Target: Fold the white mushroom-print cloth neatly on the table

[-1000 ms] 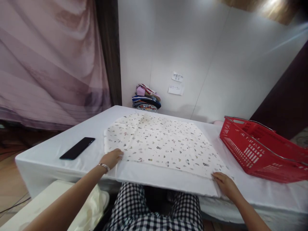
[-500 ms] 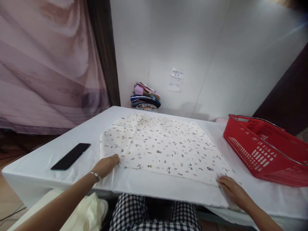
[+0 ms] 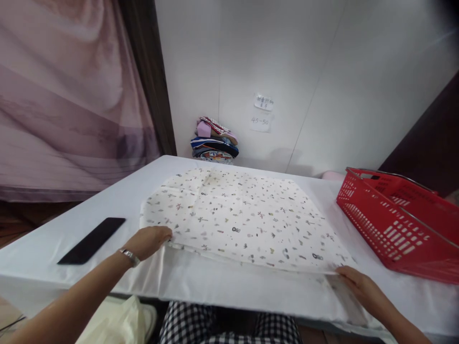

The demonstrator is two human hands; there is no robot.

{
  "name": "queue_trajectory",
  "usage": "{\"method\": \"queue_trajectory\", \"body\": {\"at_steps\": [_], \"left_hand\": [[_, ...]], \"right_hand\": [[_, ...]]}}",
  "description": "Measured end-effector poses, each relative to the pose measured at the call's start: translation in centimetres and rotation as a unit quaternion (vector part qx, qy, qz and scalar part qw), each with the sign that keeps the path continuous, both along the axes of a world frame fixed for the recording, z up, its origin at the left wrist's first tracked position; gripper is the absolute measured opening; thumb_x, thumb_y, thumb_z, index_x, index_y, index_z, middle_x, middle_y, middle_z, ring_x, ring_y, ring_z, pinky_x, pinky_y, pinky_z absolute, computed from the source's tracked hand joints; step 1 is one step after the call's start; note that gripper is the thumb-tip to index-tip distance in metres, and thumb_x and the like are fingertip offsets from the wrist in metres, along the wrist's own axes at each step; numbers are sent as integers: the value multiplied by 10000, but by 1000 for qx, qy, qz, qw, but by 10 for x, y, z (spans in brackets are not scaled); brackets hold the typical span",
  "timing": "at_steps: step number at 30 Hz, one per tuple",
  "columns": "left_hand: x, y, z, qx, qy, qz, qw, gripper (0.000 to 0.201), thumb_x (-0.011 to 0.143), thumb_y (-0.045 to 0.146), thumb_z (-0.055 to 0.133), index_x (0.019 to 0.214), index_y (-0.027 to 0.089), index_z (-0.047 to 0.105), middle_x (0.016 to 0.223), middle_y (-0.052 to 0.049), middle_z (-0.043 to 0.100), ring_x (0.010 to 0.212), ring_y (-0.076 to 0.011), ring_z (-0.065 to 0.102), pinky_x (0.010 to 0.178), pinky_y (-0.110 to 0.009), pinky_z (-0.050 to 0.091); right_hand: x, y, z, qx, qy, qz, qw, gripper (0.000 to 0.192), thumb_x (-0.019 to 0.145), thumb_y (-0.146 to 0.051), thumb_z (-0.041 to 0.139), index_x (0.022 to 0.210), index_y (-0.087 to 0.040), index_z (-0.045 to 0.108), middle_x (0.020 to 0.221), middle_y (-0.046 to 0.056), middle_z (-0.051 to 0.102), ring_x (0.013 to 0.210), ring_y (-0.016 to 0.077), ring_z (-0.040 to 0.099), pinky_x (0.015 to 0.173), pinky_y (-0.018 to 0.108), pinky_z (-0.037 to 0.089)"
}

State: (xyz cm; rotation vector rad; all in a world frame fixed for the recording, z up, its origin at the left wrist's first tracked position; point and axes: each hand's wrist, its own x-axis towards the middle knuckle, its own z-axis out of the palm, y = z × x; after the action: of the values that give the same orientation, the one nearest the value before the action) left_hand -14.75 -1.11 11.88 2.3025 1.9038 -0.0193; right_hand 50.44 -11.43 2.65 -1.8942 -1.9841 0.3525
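Note:
A white cloth [image 3: 244,215] with small scattered prints lies spread over the white-covered table [image 3: 229,291]. My left hand [image 3: 152,241] pinches its near edge toward the left side, a silver bracelet on the wrist. At the near right corner, my right hand [image 3: 358,284] grips the same edge between thumb and fingers. Between the two hands the near edge is lifted a little off the table and pulled fairly straight. The far part of the cloth rests flat, with faint creases at the upper left.
A black phone [image 3: 92,240] lies left of the cloth. On the right stands a red plastic basket [image 3: 398,234] with metal handles. Folded fabrics [image 3: 215,143] are stacked at the back by the wall, below paper notes [image 3: 261,114]. A pink curtain [image 3: 71,105] hangs at left.
The cloth's near edge has risen slightly off the table, with both hands now pinching it. The view has shifted a little, so the phone and basket sit slightly differently.

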Motion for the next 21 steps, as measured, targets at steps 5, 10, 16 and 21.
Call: {"method": "queue_trajectory", "body": {"at_steps": [5, 10, 16, 21], "left_hand": [[-6, 7, 19, 33, -113, 64, 991, 384, 817, 423, 329, 935, 222, 635, 716, -17, 672, 708, -199, 622, 676, -263, 446], [-7, 7, 21, 68, -158, 88, 981, 376, 798, 453, 341, 946, 223, 600, 682, -10, 643, 675, -193, 601, 677, -253, 454], [-14, 0, -8, 66, -45, 35, 996, 329, 707, 412, 508, 979, 252, 599, 1010, -44, 629, 819, -242, 620, 710, -313, 465], [-33, 0, -9, 46, 95, 127, 986, 265, 815, 241, 331, 843, 226, 594, 1005, -54, 607, 767, -236, 629, 588, -336, 430]], "right_hand": [[-6, 8, 32, 64, 45, -141, 987, 371, 825, -512, 374, 983, -233, 559, 839, 65, 691, 657, 220, 668, 603, 298, 533], [-2, 11, 42, 162, -20, -121, 979, 386, 781, -539, 432, 949, -223, 575, 946, 99, 681, 850, 261, 656, 698, 337, 541], [10, 6, 13, 106, -125, -22, 986, 413, 715, -547, 470, 897, -251, 692, 964, 91, 704, 900, 289, 662, 781, 399, 559], [16, 4, -8, 81, -149, -35, 985, 324, 687, -500, 490, 758, -301, 736, 915, 64, 713, 874, 279, 670, 715, 370, 578]]}}
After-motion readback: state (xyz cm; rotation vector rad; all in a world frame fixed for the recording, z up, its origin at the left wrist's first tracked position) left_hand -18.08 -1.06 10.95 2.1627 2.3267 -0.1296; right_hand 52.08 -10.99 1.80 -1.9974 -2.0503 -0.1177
